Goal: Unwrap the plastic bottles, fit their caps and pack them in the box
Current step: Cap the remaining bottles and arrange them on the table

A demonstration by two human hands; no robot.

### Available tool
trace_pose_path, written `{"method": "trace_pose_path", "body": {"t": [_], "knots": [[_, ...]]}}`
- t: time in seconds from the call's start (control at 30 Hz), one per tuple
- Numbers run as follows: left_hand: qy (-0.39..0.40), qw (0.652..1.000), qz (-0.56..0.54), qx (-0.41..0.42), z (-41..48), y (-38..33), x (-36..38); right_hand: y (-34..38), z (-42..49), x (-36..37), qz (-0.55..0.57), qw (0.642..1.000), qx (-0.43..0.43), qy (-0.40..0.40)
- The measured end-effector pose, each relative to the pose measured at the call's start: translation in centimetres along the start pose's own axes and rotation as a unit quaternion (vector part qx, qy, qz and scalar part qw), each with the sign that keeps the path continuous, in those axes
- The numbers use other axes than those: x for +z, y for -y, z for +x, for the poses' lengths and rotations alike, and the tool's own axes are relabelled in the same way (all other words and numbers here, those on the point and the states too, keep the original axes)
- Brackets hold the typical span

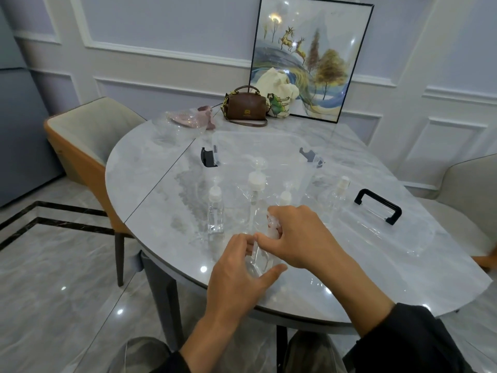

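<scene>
Four pump-topped bottles (215, 211) stand at centre of the table (161, 168), none seemingly packed yet in the clear box (269, 141) at 12 o'clock, while at 6 o'clock your left hand (236, 267) curls its fingers round a fifth bottle (259, 255) and your right hand (298, 235) pinches its cap (272, 226).

Soft, even indoor light, ceiling-lamp glare spots on the glossy table (150, 189) and floor (53, 278), wide-angle bending at the edges.
</scene>
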State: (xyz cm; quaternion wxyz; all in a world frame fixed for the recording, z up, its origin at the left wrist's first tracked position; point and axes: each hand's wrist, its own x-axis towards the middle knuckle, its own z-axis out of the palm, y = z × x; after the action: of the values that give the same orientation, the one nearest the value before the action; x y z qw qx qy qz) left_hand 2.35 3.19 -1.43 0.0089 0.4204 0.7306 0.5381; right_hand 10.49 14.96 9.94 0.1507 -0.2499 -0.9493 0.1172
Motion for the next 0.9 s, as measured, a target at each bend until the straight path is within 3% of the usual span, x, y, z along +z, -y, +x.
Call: {"method": "trace_pose_path", "body": {"t": [0.2,0.4,0.5,0.57,0.67,0.9], "knots": [[0.044,0.995,-0.049,0.069,0.2,-0.1,-1.9,0.0,-0.5,0.1,0.025,1.000,0.005,0.007],[-0.151,0.976,-0.075,0.136,4.7,-0.8,-8.3,-1.1,-1.1,0.2,0.076,0.997,-0.022,0.006],[-0.194,0.970,-0.076,0.122,10.2,-0.3,-12.1,-1.2,-1.1,0.3,0.098,0.994,-0.042,0.007],[-0.165,0.979,-0.051,0.112,14.3,0.6,-13.7,-1.2,-1.0,0.3,0.104,0.994,-0.045,0.007],[-0.063,0.990,0.035,0.118,19.7,2.4,-14.1,-1.4,-0.8,0.3,0.106,0.993,-0.044,0.007],[0.101,0.983,0.127,0.084,25.8,5.2,-11.3,-2.0,-0.6,-0.1,0.100,0.994,-0.032,-0.002]]}}
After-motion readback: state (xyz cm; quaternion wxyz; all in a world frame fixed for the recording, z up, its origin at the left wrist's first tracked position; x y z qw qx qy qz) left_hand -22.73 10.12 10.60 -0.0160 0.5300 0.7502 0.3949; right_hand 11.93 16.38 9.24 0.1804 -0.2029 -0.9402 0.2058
